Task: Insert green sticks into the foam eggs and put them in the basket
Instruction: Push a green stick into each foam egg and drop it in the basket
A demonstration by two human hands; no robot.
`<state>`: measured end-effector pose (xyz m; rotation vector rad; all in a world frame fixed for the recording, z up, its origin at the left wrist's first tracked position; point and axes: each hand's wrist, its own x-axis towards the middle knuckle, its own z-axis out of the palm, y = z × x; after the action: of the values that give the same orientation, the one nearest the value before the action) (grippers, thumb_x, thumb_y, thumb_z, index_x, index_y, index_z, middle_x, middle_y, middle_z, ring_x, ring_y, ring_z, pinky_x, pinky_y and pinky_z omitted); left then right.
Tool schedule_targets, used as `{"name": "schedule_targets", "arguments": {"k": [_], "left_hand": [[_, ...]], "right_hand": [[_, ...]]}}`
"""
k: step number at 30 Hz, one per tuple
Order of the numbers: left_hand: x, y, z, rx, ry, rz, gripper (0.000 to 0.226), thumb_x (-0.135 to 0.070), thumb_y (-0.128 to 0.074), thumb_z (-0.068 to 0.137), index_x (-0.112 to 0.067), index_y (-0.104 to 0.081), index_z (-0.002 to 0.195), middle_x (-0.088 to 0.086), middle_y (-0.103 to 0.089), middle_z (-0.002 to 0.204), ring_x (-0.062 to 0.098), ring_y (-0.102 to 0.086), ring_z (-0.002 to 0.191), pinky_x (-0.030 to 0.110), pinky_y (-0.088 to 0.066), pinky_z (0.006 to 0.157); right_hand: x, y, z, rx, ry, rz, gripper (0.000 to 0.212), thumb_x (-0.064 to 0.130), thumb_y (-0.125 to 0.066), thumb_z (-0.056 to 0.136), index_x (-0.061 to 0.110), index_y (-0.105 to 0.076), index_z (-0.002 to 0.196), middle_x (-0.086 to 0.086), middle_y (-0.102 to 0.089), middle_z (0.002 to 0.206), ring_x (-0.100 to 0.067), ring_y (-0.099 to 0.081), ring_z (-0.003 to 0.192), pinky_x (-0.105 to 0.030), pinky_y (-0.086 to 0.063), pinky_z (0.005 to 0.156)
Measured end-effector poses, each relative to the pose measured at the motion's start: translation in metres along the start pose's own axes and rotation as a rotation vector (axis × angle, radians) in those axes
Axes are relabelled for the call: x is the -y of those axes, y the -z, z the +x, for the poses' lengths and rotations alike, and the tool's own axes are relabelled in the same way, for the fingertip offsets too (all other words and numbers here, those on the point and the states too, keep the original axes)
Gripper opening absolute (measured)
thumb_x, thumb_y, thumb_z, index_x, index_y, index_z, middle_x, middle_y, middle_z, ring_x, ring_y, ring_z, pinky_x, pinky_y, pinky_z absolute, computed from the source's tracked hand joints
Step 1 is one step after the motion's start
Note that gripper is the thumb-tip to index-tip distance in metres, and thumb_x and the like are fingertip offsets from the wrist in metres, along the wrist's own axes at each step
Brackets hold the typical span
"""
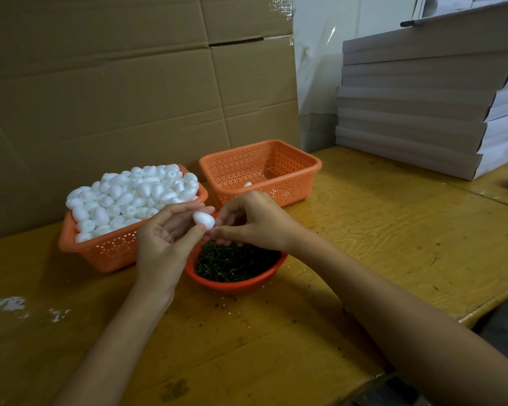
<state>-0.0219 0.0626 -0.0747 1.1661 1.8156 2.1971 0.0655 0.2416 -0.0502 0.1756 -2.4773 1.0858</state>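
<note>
Foam egg (203, 221) held over the red bowl (241, 285) of green sticks (232, 263), left hand (165, 244) pinching it between thumb and fingers. Right hand (252, 222) pinches its narrow end. Heaped basket (100, 253) sits left on the table (364, 230), far basket (294, 183) behind.
</note>
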Motion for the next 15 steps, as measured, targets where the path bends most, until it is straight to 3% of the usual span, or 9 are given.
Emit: {"name": "schedule_targets", "arguments": {"k": [6, 15], "left_hand": [[0.0016, 0.0009, 0.0008, -0.003, 0.004, 0.005, 0.024, 0.007, -0.074, 0.091, -0.007, -0.074, 0.11, 0.007, -0.081, 0.111, 0.023, -0.078, 0.108, 0.029, -0.065, 0.08], [0.0001, 0.0, -0.0002, -0.013, -0.006, -0.01, 0.025, -0.001, -0.08, 0.089, -0.015, -0.077, 0.11, 0.004, -0.08, 0.114, 0.02, -0.077, 0.11, 0.024, -0.062, 0.085]], "right_hand": [[0.0005, 0.0003, -0.0002, -0.004, -0.008, 0.004, 0.014, 0.021, -0.079, 0.093, 0.007, -0.078, 0.095, -0.002, -0.079, 0.079, -0.014, -0.077, 0.072, -0.04, -0.065, 0.069], [-0.002, 0.0002, 0.001, -0.025, -0.004, 0.019, 0.012, 0.022, -0.079, 0.094, 0.01, -0.078, 0.092, 0.0, -0.079, 0.078, -0.021, -0.077, 0.071, -0.047, -0.063, 0.07]]}}
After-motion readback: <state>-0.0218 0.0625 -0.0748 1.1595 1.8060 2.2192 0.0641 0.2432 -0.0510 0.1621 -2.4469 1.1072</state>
